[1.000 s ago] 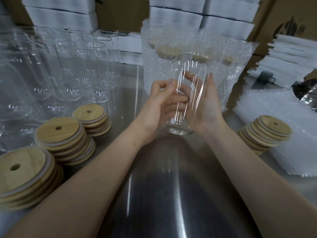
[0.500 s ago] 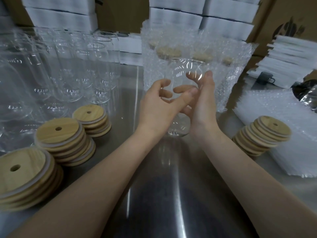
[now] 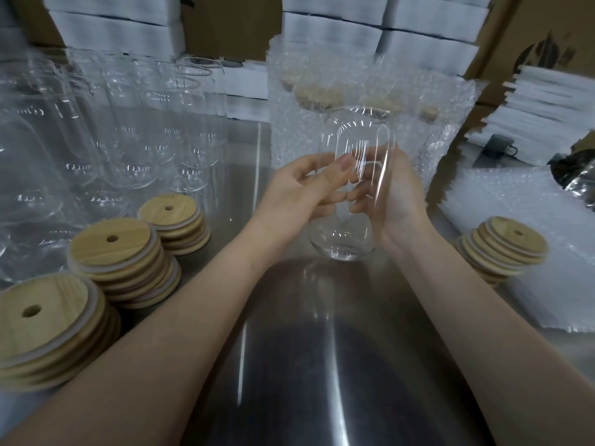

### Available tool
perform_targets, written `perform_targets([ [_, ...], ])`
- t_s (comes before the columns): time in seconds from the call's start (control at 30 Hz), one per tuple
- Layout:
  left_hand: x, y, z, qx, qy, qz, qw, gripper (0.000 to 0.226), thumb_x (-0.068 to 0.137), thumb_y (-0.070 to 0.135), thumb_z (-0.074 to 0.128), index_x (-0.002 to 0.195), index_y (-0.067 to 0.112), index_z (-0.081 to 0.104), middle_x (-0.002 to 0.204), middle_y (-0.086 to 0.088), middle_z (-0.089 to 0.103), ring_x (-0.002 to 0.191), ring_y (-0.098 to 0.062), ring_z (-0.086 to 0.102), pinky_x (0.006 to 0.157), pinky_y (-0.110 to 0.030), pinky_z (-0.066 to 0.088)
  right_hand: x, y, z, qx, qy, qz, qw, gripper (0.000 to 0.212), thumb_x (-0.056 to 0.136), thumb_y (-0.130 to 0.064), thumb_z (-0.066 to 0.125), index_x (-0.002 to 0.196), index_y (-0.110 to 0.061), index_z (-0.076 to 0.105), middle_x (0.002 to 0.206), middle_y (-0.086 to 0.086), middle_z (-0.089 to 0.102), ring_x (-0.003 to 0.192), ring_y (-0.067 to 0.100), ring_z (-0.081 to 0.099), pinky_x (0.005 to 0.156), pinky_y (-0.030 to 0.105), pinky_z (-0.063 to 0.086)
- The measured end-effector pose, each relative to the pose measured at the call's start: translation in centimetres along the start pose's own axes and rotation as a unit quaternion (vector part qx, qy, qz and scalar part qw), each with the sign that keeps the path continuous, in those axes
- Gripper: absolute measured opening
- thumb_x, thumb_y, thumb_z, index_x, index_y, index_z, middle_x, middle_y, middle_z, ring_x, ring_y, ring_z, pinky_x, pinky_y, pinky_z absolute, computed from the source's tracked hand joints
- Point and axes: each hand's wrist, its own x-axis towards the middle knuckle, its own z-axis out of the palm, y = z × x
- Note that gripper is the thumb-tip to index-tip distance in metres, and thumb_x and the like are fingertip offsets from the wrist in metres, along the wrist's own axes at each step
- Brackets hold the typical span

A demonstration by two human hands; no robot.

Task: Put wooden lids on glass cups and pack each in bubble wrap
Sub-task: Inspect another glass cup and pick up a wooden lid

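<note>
A clear glass cup [image 3: 360, 136] stands upright in mid-air above the steel table [image 3: 315, 349], without a lid. My right hand [image 3: 399, 204] cups its right side and its fingers curl round the lower half. My left hand [image 3: 299, 194] holds the cup's left side, thumb on the glass and fingers curled behind. Stacks of round wooden lids [image 3: 116, 252] with a centre hole lie at the left, and another lid stack [image 3: 508, 246] sits at the right. Behind the cup stand cups with lids wrapped in bubble wrap [image 3: 309, 101].
Several bare glass cups [image 3: 128, 130] crowd the table's back left. A pile of bubble-wrap bags [image 3: 515, 226] lies at the right. White boxes [image 3: 331, 37] and cardboard cartons line the back. Stacked white sheets [image 3: 547, 107] sit at the far right.
Both hands turned the cup between them. The left hand loosened and regripped; the cup now sits slightly lower and more upright, with its rim toward the wrapped cups.
</note>
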Motion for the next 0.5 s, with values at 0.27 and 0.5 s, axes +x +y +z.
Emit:
perform_targets([
  [0.27, -0.04, -0.36, -0.07, -0.066, -0.072, -0.075, 0.992, 0.044, 0.079, 0.055, 0.055, 0.113, 0.028, 0.06, 0.122, -0.001, 0.07, 0.114, -0.016, 0.066, 0.106, -0.039, 0.047, 0.15, 0.35, -0.06, 0.032, 0.04, 0.04, 0.998, 0.039, 0.103, -0.032, 0.037, 0.079, -0.013, 0.061, 0.046, -0.005, 0.052, 0.037, 0.007, 0.045, 0.035, 0.016, 0.033],
  [0.5, -0.21, -0.92, -0.02, -0.009, -0.051, -0.007, 0.999, 0.077, 0.067, 0.029, 0.077, 0.137, 0.018, 0.046, 0.125, -0.003, 0.065, 0.112, -0.013, 0.066, 0.095, -0.029, 0.052, 0.19, 1.0, 0.34, -0.015, 0.068, -0.015, 0.997, 0.035, 0.097, -0.018, 0.035, 0.075, -0.012, 0.062, 0.046, -0.007, 0.05, 0.04, 0.008, 0.045, 0.04, 0.02, 0.035],
])
